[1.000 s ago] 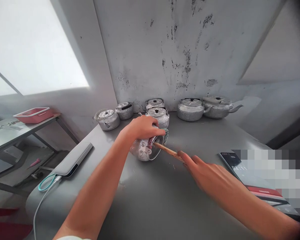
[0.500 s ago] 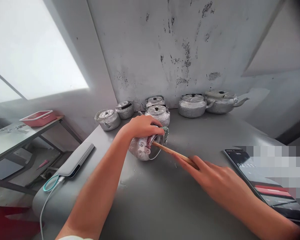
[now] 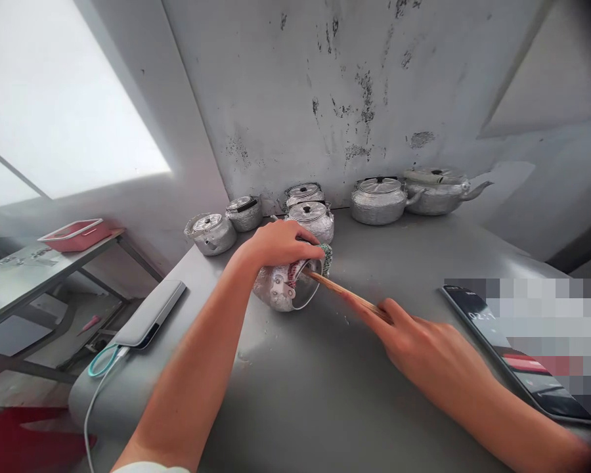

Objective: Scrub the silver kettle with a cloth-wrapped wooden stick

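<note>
A silver metal kettle [image 3: 270, 295] lies tipped on the grey table, its round opening turned toward the right. My left hand [image 3: 288, 243] is closed over its upper side, where a patterned red, white and green wrapping [image 3: 328, 257] shows beside the fingers. My right hand [image 3: 408, 328] grips a thin wooden stick [image 3: 347, 293]. The stick's far end reaches into the kettle's opening, and its tip is hidden inside.
Several silver kettles [image 3: 379, 202] stand along the wall. A grey power bank [image 3: 152, 314] with a cable lies at left, a phone [image 3: 507, 358] at right. A pink basket [image 3: 76, 236] sits on a side table [image 3: 39, 266].
The stick and my right hand have shifted slightly, with the stick's end further inside the opening. The kettle's opening shows a little more clearly. The camera view has moved slightly.
</note>
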A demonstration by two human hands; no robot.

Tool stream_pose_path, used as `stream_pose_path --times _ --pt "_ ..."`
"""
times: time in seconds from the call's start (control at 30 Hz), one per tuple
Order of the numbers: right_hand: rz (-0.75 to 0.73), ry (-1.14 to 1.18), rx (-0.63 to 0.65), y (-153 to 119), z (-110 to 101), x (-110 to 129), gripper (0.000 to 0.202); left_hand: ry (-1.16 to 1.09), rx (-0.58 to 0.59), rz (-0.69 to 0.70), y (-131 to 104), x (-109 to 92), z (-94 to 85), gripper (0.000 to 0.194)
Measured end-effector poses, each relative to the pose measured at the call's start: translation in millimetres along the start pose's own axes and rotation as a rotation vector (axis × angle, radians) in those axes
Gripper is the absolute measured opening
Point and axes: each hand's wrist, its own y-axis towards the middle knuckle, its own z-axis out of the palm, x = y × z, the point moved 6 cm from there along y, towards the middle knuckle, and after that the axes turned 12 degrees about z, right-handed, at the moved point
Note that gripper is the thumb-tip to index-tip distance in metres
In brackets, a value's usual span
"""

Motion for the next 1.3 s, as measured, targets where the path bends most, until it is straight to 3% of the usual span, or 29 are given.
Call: stream_pose_path --times 0.17,1.3 --pt "-0.007 -0.011 -0.04 -1.0 1.3 -2.2 0.074 -0.021 0.005 -0.001 0.8 1.7 0.1 0.041" --pt "0.033 -0.008 0.018 -1.5 1.2 0.3 0.069 -0.079 0.001 0.032 1.3 1.0 0.3 0.036"
